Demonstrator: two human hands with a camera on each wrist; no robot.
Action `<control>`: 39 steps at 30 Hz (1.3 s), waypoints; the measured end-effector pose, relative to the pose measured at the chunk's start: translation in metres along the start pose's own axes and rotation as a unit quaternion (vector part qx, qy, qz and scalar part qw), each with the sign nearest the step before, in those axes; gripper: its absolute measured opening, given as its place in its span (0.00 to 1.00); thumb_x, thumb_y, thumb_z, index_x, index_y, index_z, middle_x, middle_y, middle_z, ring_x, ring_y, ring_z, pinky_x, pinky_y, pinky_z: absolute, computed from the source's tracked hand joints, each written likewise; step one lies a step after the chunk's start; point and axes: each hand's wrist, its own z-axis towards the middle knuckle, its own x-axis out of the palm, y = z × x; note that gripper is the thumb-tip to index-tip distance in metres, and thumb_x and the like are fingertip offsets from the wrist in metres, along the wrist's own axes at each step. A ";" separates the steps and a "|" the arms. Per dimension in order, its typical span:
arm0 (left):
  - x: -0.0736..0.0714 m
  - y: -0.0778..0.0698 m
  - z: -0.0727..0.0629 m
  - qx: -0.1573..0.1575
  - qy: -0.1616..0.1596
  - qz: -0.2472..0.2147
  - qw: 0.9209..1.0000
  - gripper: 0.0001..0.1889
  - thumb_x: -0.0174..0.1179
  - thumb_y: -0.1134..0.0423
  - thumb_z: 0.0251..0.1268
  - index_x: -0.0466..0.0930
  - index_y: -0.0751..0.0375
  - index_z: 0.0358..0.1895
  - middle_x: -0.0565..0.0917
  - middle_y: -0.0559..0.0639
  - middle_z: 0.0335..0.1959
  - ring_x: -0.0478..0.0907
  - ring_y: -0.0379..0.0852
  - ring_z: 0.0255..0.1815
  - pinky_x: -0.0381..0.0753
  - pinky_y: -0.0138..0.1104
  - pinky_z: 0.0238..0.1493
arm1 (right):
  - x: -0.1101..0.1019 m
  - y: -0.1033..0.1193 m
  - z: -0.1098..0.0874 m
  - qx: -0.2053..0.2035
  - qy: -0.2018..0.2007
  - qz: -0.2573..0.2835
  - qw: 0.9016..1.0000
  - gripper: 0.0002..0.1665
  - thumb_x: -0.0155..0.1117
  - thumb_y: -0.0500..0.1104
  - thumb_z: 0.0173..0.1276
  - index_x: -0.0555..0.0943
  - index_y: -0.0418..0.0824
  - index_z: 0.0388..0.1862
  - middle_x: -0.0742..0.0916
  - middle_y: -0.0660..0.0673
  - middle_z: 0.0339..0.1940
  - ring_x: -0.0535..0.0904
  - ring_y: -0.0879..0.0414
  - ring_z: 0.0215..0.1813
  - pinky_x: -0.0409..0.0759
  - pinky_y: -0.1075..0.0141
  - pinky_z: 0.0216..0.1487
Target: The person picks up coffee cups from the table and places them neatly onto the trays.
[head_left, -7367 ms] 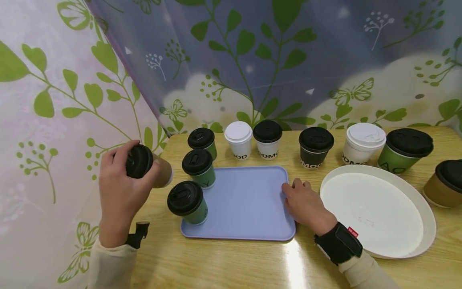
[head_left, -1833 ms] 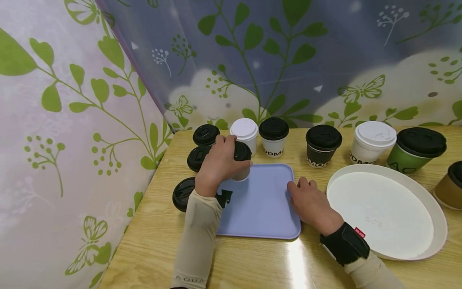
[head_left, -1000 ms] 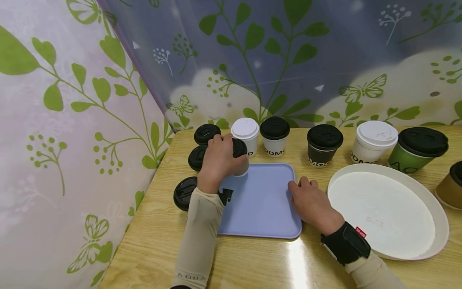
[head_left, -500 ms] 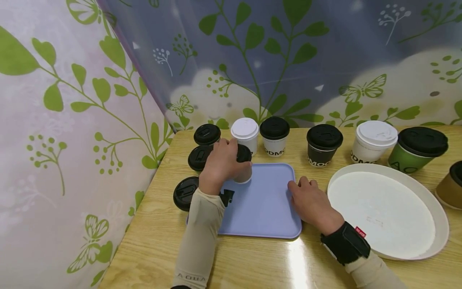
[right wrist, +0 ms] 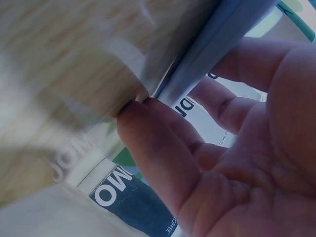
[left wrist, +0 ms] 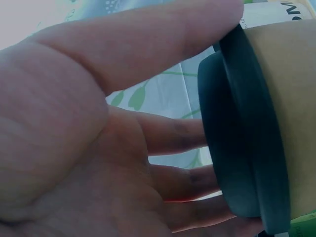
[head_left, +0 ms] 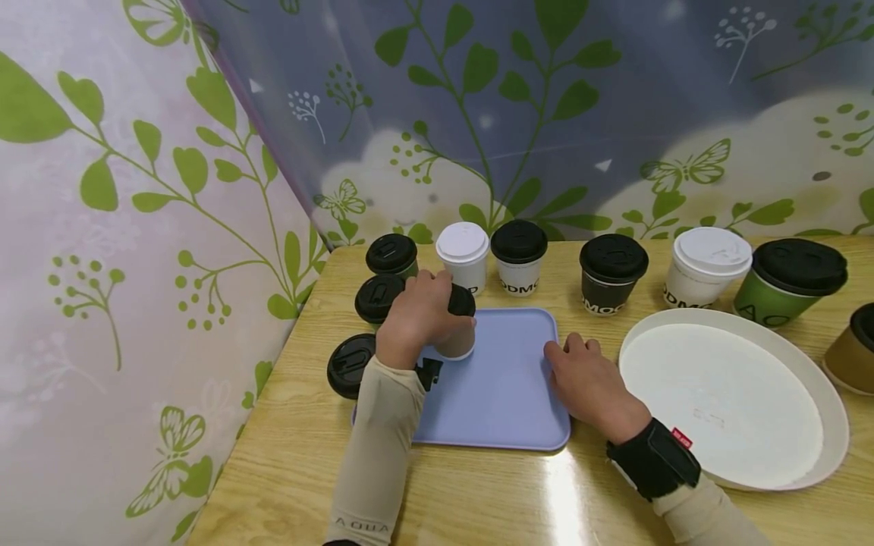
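Observation:
My left hand point(head_left: 419, 318) grips a brown paper coffee cup point(head_left: 456, 346) by its black lid point(left wrist: 247, 133), thumb on one side and fingers on the other. The cup is upright over the back left part of a lavender rectangular tray point(head_left: 508, 387). At the tray's right rim, my right hand point(head_left: 590, 387) holds the edge with bent fingers; its fingertips point(right wrist: 131, 111) reach down to the tabletop. Left of the cup stand green cups with black lids, a near one point(head_left: 351, 365) and a middle one point(head_left: 378, 297), partly covered by my left hand and arm.
Behind the tray stand another green cup point(head_left: 392, 256), a white-lidded white cup point(head_left: 464, 262) and a black-lidded white cup point(head_left: 520, 265). A round white tray point(head_left: 724, 409) lies right, with a black cup point(head_left: 610, 284) and several others behind and beside it. A patterned wall closes the back.
The left hand has carried the brown cup from left of the tray to over it, then shifted it slightly forward and lower toward the tray's middle. The right hand has stayed at the tray's rim.

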 end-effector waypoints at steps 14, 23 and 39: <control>0.004 0.002 0.004 0.011 -0.027 0.025 0.999 0.42 0.70 0.46 0.67 0.67 0.67 0.75 0.70 0.69 0.70 0.67 0.66 0.70 0.75 0.55 0.64 | -0.002 0.001 -0.001 0.004 0.008 0.007 1.000 0.10 0.59 0.36 0.76 0.78 0.35 0.52 0.77 0.35 0.40 0.71 0.42 0.38 0.74 0.53 0.29; 0.004 0.001 0.005 0.013 -0.046 0.023 0.999 0.41 0.69 0.46 0.68 0.66 0.67 0.76 0.70 0.68 0.69 0.68 0.64 0.70 0.74 0.53 0.64 | -0.002 0.002 -0.001 0.001 0.003 0.003 1.000 0.10 0.60 0.36 0.76 0.78 0.34 0.52 0.77 0.35 0.40 0.71 0.42 0.37 0.75 0.53 0.29; 0.010 0.002 0.010 0.033 -0.057 0.029 0.997 0.43 0.70 0.47 0.68 0.64 0.69 0.76 0.71 0.70 0.68 0.69 0.65 0.70 0.74 0.53 0.66 | -0.001 0.002 0.000 0.003 0.009 0.004 1.000 0.11 0.61 0.37 0.76 0.78 0.34 0.54 0.77 0.34 0.41 0.71 0.42 0.38 0.75 0.53 0.29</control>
